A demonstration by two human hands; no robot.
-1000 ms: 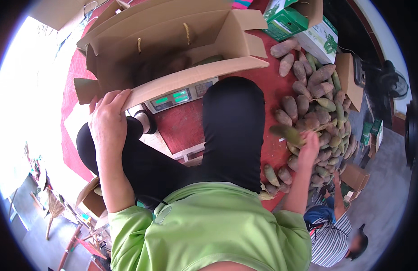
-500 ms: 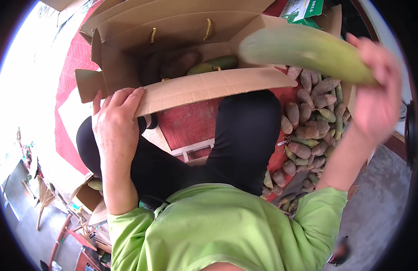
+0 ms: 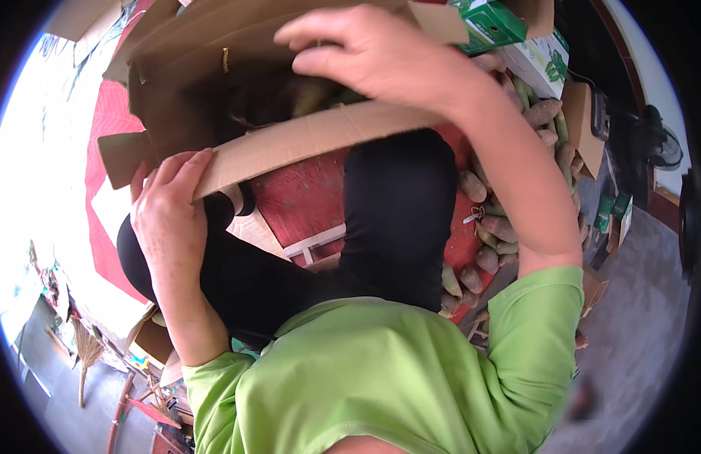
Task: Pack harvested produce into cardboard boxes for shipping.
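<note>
My left hand grips the left end of the near flap of a cardboard box, its fingertips curled over the edge. My right hand reaches across above the box, fingers stretched out and thumb apart, with nothing visible in it. Inside the box, in shadow, a blurred pale green vegetable lies below the fingertips. My right hand and the flap hide part of the box's contents. A short yellow cord handle shows on the far wall.
Several brownish and green root vegetables lie heaped on red cloth to the right. Green-and-white cartons stand behind them. My black-clad knees are close to the box. A straw broom is at the lower left, a fan at the far right.
My right hand has swung left from the right side to above the box and let go of the long green vegetable. My left hand still holds the flap, shifted slightly left in view.
</note>
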